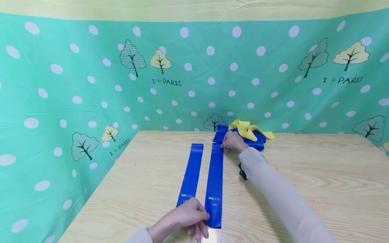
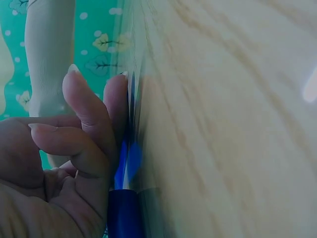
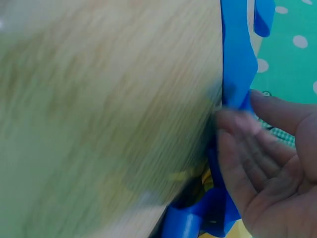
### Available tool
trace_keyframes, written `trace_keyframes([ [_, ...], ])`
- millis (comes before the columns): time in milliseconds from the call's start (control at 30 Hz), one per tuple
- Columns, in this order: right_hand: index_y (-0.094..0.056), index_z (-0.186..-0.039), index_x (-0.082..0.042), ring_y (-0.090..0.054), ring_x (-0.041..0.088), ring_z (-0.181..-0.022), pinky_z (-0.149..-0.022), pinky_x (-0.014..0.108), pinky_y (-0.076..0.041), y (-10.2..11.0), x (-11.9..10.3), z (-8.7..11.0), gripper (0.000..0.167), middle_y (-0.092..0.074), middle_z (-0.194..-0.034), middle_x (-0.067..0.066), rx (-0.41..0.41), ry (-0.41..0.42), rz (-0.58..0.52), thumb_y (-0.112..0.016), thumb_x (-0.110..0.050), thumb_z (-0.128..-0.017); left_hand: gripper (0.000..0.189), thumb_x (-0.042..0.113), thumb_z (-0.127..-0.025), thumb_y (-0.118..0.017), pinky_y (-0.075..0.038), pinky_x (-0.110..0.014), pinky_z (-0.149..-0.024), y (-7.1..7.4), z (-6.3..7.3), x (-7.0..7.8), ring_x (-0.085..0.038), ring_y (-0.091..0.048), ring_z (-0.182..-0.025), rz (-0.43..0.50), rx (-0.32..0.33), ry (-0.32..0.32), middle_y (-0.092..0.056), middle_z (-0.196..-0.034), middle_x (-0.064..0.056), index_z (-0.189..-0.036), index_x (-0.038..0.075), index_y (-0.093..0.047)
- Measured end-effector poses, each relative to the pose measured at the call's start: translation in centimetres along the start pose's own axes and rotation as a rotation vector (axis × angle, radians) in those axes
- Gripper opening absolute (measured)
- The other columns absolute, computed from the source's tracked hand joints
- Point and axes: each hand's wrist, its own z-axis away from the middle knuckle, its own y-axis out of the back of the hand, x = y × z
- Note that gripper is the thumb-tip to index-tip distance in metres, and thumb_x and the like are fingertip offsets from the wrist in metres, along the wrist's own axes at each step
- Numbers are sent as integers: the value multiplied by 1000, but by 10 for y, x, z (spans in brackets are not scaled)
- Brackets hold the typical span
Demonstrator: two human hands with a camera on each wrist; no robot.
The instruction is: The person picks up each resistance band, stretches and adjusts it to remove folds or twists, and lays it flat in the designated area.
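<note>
Two blue resistance bands lie lengthwise, side by side; the left band (image 1: 192, 168) and the right band (image 1: 215, 172) both read "Light". At the right band's near end my left hand (image 1: 189, 212) touches its left edge, the fingers loosely bent in the left wrist view, where a blue band end (image 2: 124, 213) shows beneath. My right hand (image 1: 234, 141) reaches to the far end of the right band and pinches it between thumb and fingers; in the right wrist view the fingertips blur against the blue band (image 3: 237, 54).
Behind my right hand sits a crumpled heap of blue bands (image 1: 258, 143) with a yellow band (image 1: 246, 129) on top. A small black object (image 1: 242, 172) lies partly hidden by my right forearm. A green dotted curtain (image 1: 194, 77) hangs behind the wooden table (image 1: 146, 175).
</note>
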Motion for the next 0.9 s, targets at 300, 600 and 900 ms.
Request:
trace_keyframes([
  [300,-65,-112,4,-64,18,-82,-75,29,-53,-7,-9,1,30,-67,-103,14,-31,4,-79,-69,-6,-84,26,8,-91,-52,-23,-14,-33,0,3,1,-6,-50,-34,12,-12,-22,-68,-66,-24,-72,-3,-68],
  [600,-65,-109,2,-61,18,-83,-75,28,-51,-7,-7,5,27,-65,-109,15,-58,-14,-57,-68,-7,-85,26,9,-89,-55,-20,-14,-32,3,8,1,-3,-44,-29,32,7,-1,-67,-60,-20,-70,-4,-66],
  [900,-64,-111,0,-59,21,-93,-81,31,-50,-4,-3,4,28,-62,-114,14,-97,-24,-71,-69,-8,-84,23,8,-89,-56,-30,-14,-33,13,13,3,-4,-42,-31,-9,69,-24,-66,-56,-17,-74,-5,-68],
])
